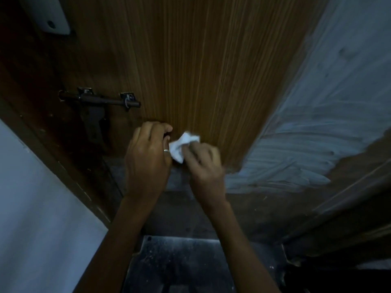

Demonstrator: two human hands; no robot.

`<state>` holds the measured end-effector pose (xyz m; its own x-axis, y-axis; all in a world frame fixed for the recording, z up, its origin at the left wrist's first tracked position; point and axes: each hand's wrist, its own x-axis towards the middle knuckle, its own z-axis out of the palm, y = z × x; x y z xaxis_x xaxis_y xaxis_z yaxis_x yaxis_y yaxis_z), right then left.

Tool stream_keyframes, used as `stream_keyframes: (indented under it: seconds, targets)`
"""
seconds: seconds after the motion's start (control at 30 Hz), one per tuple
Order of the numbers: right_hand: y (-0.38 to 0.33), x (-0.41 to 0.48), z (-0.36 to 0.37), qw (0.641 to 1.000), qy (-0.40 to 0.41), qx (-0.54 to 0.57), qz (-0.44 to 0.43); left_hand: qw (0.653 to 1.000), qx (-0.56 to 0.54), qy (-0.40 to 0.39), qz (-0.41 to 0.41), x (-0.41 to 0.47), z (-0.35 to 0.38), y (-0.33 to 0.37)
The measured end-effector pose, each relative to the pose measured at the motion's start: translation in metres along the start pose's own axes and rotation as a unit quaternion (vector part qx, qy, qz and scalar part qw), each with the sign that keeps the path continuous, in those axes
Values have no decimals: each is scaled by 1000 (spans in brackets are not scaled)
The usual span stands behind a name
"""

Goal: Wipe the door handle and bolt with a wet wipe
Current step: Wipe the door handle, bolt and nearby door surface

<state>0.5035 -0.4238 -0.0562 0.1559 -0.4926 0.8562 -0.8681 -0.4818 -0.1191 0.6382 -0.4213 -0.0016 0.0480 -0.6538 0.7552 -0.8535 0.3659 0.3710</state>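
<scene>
no readable text, labels or numbers

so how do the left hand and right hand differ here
The left hand wears a ring and looks sharp; the right hand shows no ring and is blurred. The right hand pinches the crumpled wet wipe; the left hand's fingers are curled, and whether they hold anything is unclear. Both are up at the door, clear of the bolt.

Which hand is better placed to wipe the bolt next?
Right. The right hand pinches the wet wipe, so it can likely carry it to the bolt. The left hand is nearer the bolt but shows no clear grip on the wipe.
</scene>
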Motion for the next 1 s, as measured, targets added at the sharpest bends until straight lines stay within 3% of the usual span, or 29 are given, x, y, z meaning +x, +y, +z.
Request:
stream_keyframes:
  seconds: [0.07, 0.13, 0.33, 0.5, 0.6, 0.67, 0.77, 0.87, 1.0]
  targets:
    - [9, -24, 1, 997, -69, -4, -21, 1000, 3, -1, 0, 1, -1, -1]
    - [24, -26, -12, 998, -68, -4, 8, 1000, 3, -8, -3, 2, -3, -2]
    - [15, 52, -37, 989, 115, -7, 87, 1000, -12, -24, -4, 5, -8, -6]
    - [-23, 28, 1, 1000, 8, 14, -19, 999, -18, -34, -12, 3, -14, -12]
    - [-7, 4, -4, 999, -39, 20, -24, 999, 1, -27, -35, -1, -24, -23]
    - [8, 10, -19, 1000, 3, 22, 20, 998, 9, -26, -51, -1, -32, -30]
    - [10, 55, -41, 987, 136, 2, 87, 998, 0, 1, -59, -4, -47, -34]
    - [-11, 102, -42, 971, 214, 14, 108, 997, -5, 52, -50, -10, -62, -37]
    - [-49, 97, -9, 985, 157, 38, 67, 991, 6, 105, -84, -12, -80, -49]
